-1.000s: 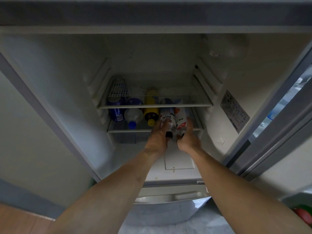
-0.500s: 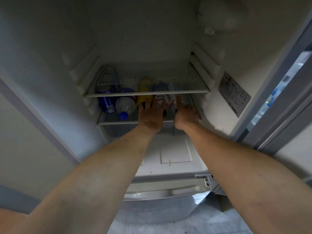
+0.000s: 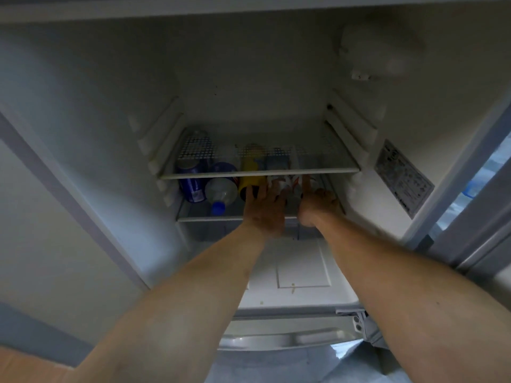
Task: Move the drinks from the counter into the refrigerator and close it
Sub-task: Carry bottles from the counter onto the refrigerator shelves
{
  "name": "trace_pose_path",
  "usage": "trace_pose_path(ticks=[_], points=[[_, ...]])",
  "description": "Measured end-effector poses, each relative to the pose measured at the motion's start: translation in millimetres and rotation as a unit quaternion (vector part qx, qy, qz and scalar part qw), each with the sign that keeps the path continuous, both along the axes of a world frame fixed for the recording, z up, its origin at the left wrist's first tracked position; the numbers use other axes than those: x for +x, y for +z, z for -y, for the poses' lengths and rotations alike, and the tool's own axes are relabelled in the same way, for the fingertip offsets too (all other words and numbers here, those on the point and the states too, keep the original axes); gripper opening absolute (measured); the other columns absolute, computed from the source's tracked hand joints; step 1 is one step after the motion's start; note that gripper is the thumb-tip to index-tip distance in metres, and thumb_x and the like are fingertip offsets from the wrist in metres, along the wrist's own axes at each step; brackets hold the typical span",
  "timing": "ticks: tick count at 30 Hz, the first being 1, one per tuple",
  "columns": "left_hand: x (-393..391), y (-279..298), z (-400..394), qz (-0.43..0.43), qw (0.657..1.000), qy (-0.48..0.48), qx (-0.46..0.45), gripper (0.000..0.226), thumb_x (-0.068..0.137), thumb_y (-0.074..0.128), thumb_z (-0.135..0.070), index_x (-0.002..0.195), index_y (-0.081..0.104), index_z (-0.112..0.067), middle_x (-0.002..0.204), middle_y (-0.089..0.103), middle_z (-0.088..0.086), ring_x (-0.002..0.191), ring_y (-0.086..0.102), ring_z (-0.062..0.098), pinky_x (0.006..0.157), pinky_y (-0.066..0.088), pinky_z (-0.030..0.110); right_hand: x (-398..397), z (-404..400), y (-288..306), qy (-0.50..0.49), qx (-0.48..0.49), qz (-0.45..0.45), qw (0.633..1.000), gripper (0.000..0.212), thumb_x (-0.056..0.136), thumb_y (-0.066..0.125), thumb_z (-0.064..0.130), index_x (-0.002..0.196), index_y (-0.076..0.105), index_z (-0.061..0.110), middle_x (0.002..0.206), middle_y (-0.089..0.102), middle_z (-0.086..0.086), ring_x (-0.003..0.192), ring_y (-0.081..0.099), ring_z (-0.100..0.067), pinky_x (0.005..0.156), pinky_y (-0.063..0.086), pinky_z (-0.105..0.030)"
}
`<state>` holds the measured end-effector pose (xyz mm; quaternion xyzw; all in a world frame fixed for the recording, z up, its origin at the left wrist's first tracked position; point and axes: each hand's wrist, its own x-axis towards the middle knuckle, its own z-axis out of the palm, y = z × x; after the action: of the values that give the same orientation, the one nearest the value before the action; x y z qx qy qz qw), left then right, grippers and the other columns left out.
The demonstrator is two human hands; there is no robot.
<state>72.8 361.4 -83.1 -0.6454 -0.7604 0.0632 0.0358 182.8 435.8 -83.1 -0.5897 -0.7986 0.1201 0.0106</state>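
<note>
Inside: the open white refrigerator (image 3: 262, 87), both bare arms reach onto its lower glass shelf (image 3: 210, 217), under the upper glass shelf (image 3: 260, 174).
Left hand: the left hand (image 3: 264, 210) lies palm down with fingers spread over the white-and-red labelled bottles (image 3: 287, 186), touching them and the yellow bottle beside them; not clenched, and whether it grips any bottle cannot be told.
Right hand: the right hand (image 3: 318, 204) is just beside the left, fingers pushed in along the right side of the same bottles; its grip is hidden, so released or grasping cannot be told.
Drinks: a row lying on the lower shelf, from left a blue can (image 3: 190, 186), a clear plastic bottle with a blue cap (image 3: 221, 193), a yellow bottle with a dark cap (image 3: 250, 183), then the labelled bottles under the hands.
Right wall: a printed sticker (image 3: 402, 178).
Door: open at the right edge (image 3: 475, 205).
</note>
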Motion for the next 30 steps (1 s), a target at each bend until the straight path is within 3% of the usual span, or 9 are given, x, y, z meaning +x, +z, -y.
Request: trace_pose_path(ticks=[5, 11, 16, 19, 24, 30], points=[[-6.8, 7.9, -3.5, 0.045, 0.999, 0.0, -0.015, 0.079, 0.094, 0.049, -0.035, 0.157, 0.002, -0.026, 0.166, -0.006, 0.002, 0.151, -0.009, 0.03, 0.119, -0.006, 0.058, 0.0, 8.0, -16.8, 0.003, -0.002, -0.01, 1.0, 0.105, 0.091, 0.061, 0.029, 0.153, -0.023, 0.028, 0.159, 0.026, -0.015, 0.145, 0.024, -0.038, 0.115, 0.024, -0.05], [-11.4, -8.8, 28.4, 0.055, 0.997, -0.027, 0.039, 0.08, 0.094, 0.051, -0.031, 0.157, 0.003, -0.018, 0.166, -0.006, 0.001, 0.152, -0.004, 0.029, 0.121, 0.0, 0.05, 3.0, 27.8, -20.1, -0.014, 0.08, -0.053, 0.995, 0.096, 0.083, 0.066, 0.019, 0.158, 0.006, 0.024, 0.158, 0.028, -0.012, 0.142, 0.025, -0.036, 0.111, 0.026, -0.045], [-20.7, -11.1, 59.1, 0.088, 0.991, -0.037, 0.094, 0.082, 0.094, 0.052, -0.027, 0.157, 0.001, -0.021, 0.165, 0.006, 0.002, 0.151, 0.008, 0.03, 0.122, 0.008, 0.044, -8.9, 51.5, -21.1, -0.03, 0.117, -0.09, 0.989, 0.085, 0.083, 0.068, 0.027, 0.154, 0.021, 0.025, 0.154, 0.03, -0.012, 0.14, 0.026, -0.036, 0.109, 0.03, -0.048], [-27.3, -15.3, 80.1, 0.089, 0.987, -0.061, 0.118, 0.074, 0.093, 0.055, -0.028, 0.156, 0.017, -0.022, 0.162, 0.02, 0.006, 0.149, 0.016, 0.03, 0.121, 0.013, 0.044, -14.2, 70.7, -24.9, -0.033, 0.142, -0.143, 0.979, 0.081, 0.082, 0.07, 0.023, 0.152, 0.029, 0.025, 0.154, 0.033, -0.009, 0.14, 0.029, -0.033, 0.108, 0.032, -0.047], [-30.9, -35.4, 116.2, 0.135, 0.977, -0.085, 0.144, 0.062, 0.086, 0.059, -0.023, 0.144, 0.037, -0.024, 0.144, 0.043, 0.002, 0.131, 0.041, 0.026, 0.108, 0.037, 0.043, -2.6, 109.5, -40.1, -0.025, 0.182, -0.209, 0.961, 0.055, 0.08, 0.07, 0.014, 0.133, 0.056, 0.011, 0.136, 0.053, -0.015, 0.124, 0.048, -0.038, 0.1, 0.042, -0.045], [-8.7, -77.8, 154.6, 0.179, 0.963, -0.13, 0.154, 0.045, 0.088, 0.057, -0.026, 0.132, 0.053, -0.02, 0.127, 0.056, 0.001, 0.11, 0.055, 0.025, 0.088, 0.049, 0.041, 44.1, 164.5, -70.3, -0.048, 0.095, -0.267, 0.958, 0.038, 0.094, 0.059, 0.015, 0.132, 0.055, 0.01, 0.129, 0.058, -0.012, 0.118, 0.055, -0.03, 0.093, 0.051, -0.038]])
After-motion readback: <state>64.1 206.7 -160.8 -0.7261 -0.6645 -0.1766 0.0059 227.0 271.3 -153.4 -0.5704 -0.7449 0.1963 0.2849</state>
